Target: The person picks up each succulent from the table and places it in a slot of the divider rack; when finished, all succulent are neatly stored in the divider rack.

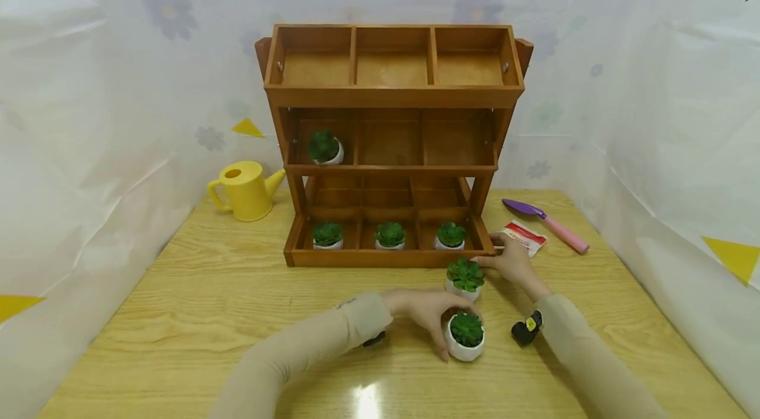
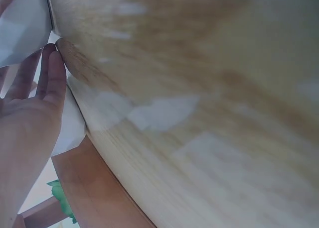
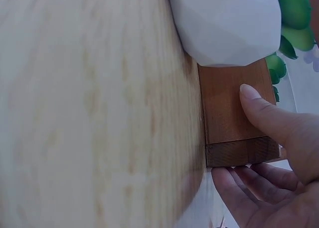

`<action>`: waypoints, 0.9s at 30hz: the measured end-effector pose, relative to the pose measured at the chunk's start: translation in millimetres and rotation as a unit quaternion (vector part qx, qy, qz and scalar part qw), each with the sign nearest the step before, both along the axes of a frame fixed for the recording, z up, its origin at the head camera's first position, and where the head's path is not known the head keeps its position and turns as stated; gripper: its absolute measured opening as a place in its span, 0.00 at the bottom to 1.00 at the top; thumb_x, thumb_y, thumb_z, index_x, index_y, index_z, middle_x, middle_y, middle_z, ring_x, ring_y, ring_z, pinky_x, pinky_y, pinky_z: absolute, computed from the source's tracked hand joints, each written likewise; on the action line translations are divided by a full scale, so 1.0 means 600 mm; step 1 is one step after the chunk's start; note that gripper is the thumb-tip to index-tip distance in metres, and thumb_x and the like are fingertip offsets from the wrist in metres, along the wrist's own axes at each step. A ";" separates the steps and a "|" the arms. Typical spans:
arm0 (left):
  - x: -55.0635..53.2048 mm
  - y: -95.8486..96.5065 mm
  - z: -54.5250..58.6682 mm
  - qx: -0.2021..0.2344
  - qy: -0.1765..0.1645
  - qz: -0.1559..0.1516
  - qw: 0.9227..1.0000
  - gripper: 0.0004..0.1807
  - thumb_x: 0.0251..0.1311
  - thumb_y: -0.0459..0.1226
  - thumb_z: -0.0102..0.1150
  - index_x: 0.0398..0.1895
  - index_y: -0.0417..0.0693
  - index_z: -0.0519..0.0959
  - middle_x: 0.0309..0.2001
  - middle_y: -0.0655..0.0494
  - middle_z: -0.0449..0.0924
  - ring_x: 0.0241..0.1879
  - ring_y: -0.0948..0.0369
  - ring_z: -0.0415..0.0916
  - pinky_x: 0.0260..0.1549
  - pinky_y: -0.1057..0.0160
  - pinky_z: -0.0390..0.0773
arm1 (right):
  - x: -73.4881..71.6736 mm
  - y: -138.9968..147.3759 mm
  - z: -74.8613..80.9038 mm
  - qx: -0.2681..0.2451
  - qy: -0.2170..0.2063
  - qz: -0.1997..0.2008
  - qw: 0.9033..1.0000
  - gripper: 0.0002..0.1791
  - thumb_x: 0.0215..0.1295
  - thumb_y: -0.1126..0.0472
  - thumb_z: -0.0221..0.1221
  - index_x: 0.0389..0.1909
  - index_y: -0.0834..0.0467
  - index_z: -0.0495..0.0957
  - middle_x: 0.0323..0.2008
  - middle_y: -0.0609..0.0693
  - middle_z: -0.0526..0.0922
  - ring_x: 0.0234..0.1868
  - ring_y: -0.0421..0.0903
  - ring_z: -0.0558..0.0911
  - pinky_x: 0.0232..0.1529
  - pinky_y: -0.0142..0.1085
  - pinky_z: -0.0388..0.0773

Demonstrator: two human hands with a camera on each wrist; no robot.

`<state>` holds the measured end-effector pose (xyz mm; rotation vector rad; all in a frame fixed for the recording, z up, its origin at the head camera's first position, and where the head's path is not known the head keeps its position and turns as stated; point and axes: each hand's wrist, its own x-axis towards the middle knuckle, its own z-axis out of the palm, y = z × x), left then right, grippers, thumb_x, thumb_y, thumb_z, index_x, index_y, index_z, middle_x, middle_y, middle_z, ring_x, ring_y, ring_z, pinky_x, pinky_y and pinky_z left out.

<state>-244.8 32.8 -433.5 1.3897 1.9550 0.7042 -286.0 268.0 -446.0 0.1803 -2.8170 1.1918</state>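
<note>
My left hand (image 1: 429, 315) holds a succulent in a white pot (image 1: 465, 346) on the table, thumb on one side and fingers curved round the back. In the left wrist view its fingers lie between that white pot (image 2: 22, 29) and a second one (image 2: 72, 128). This second potted succulent (image 1: 465, 276) stands just before the wooden plant shelf (image 1: 392, 259). My right hand (image 1: 513, 262) grips the shelf's bottom right corner; in the right wrist view the thumb (image 3: 256, 101) presses the front board and the fingers wrap the end.
Three potted succulents stand in the shelf's bottom tier, one in each front compartment (image 1: 390, 235). Another potted succulent (image 1: 324, 147) leans in the middle tier's left compartment. A yellow watering can (image 1: 246, 191) is left of the shelf. A purple-and-pink trowel (image 1: 555, 226) and red-white packet (image 1: 525, 236) lie right.
</note>
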 end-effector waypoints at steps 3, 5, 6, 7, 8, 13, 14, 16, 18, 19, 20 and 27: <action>-0.002 0.000 -0.001 -0.003 -0.003 0.005 1.000 0.44 0.42 0.36 0.78 0.65 0.50 0.66 0.62 0.60 0.69 0.60 0.74 0.61 0.61 0.74 0.60 | 0.000 0.000 0.001 0.000 -0.002 0.001 1.000 0.38 0.55 0.56 0.69 0.61 0.71 0.67 0.55 0.71 0.74 0.52 0.66 0.79 0.47 0.50 0.80; -0.002 0.000 -0.001 -0.002 -0.009 0.006 1.000 0.43 0.42 0.36 0.77 0.65 0.49 0.67 0.61 0.60 0.70 0.60 0.74 0.62 0.61 0.75 0.60 | 0.000 0.000 0.002 0.000 -0.003 0.001 1.000 0.38 0.56 0.56 0.69 0.62 0.71 0.67 0.55 0.71 0.74 0.52 0.66 0.79 0.47 0.50 0.80; -0.002 0.000 0.000 -0.001 -0.012 0.006 1.000 0.43 0.42 0.36 0.77 0.65 0.49 0.67 0.61 0.60 0.70 0.60 0.75 0.62 0.61 0.75 0.60 | 0.001 0.000 0.002 0.000 -0.004 0.001 1.000 0.37 0.56 0.56 0.69 0.62 0.71 0.67 0.56 0.71 0.74 0.52 0.66 0.78 0.47 0.50 0.80; -0.002 0.000 0.000 0.000 -0.015 0.005 1.000 0.43 0.43 0.36 0.77 0.65 0.49 0.67 0.61 0.60 0.70 0.59 0.75 0.62 0.61 0.75 0.61 | 0.001 0.000 0.003 0.000 -0.004 0.002 1.000 0.37 0.56 0.56 0.69 0.62 0.71 0.67 0.56 0.71 0.74 0.52 0.66 0.78 0.47 0.50 0.80; -0.002 0.000 0.001 0.002 -0.019 0.005 1.000 0.42 0.43 0.36 0.77 0.65 0.48 0.67 0.61 0.59 0.70 0.59 0.75 0.63 0.60 0.75 0.61 | 0.001 -0.001 0.003 0.000 -0.003 0.002 1.000 0.37 0.56 0.57 0.69 0.62 0.71 0.67 0.56 0.71 0.74 0.52 0.66 0.78 0.47 0.50 0.79; 0.000 0.000 0.001 0.003 0.003 -0.003 1.000 0.41 0.42 0.38 0.77 0.63 0.48 0.68 0.59 0.60 0.72 0.57 0.76 0.65 0.57 0.77 0.64 | 0.001 -0.001 0.001 0.002 -0.008 0.000 1.000 0.37 0.56 0.57 0.69 0.62 0.71 0.67 0.56 0.71 0.74 0.52 0.66 0.79 0.47 0.50 0.79; 0.001 0.000 0.001 0.003 0.009 -0.006 1.000 0.41 0.42 0.38 0.78 0.63 0.48 0.69 0.59 0.61 0.73 0.56 0.76 0.65 0.57 0.77 0.64 | 0.001 -0.001 0.001 0.001 -0.009 0.000 1.000 0.37 0.56 0.57 0.69 0.62 0.71 0.66 0.56 0.71 0.74 0.52 0.66 0.79 0.47 0.50 0.80; 0.002 0.000 0.000 0.005 0.018 -0.012 1.000 0.41 0.42 0.39 0.78 0.63 0.47 0.69 0.58 0.61 0.74 0.56 0.76 0.66 0.56 0.78 0.65 | 0.001 0.000 0.001 0.002 -0.011 0.000 1.000 0.38 0.56 0.56 0.69 0.62 0.71 0.66 0.56 0.71 0.74 0.52 0.66 0.78 0.47 0.49 0.80; 0.003 -0.001 -0.001 0.007 0.020 -0.014 1.000 0.41 0.42 0.40 0.78 0.63 0.47 0.69 0.58 0.61 0.74 0.56 0.76 0.66 0.56 0.78 0.65 | 0.000 0.001 0.000 0.004 -0.010 -0.001 1.000 0.38 0.56 0.55 0.69 0.62 0.70 0.66 0.56 0.71 0.74 0.52 0.66 0.78 0.47 0.50 0.79; 0.005 -0.002 -0.001 0.009 0.022 -0.014 1.000 0.41 0.42 0.40 0.78 0.63 0.47 0.69 0.58 0.61 0.74 0.56 0.76 0.66 0.56 0.77 0.65 | 0.000 0.001 0.000 0.006 -0.010 -0.001 1.000 0.38 0.56 0.55 0.69 0.62 0.70 0.66 0.56 0.71 0.74 0.53 0.66 0.78 0.47 0.50 0.79; 0.006 -0.003 0.000 0.011 0.021 -0.013 1.000 0.41 0.43 0.40 0.77 0.63 0.47 0.69 0.58 0.61 0.74 0.56 0.76 0.66 0.56 0.77 0.65 | 0.000 0.001 0.000 0.008 -0.009 -0.002 1.000 0.38 0.56 0.55 0.69 0.62 0.70 0.67 0.56 0.71 0.74 0.53 0.66 0.78 0.47 0.50 0.79; 0.014 -0.021 0.007 0.036 -0.040 0.027 0.998 0.40 0.46 0.36 0.75 0.64 0.45 0.68 0.57 0.60 0.72 0.53 0.75 0.68 0.54 0.76 0.68 | -0.001 0.000 0.000 0.011 -0.004 -0.003 1.000 0.38 0.55 0.56 0.70 0.61 0.71 0.67 0.55 0.71 0.74 0.52 0.66 0.79 0.49 0.51 0.78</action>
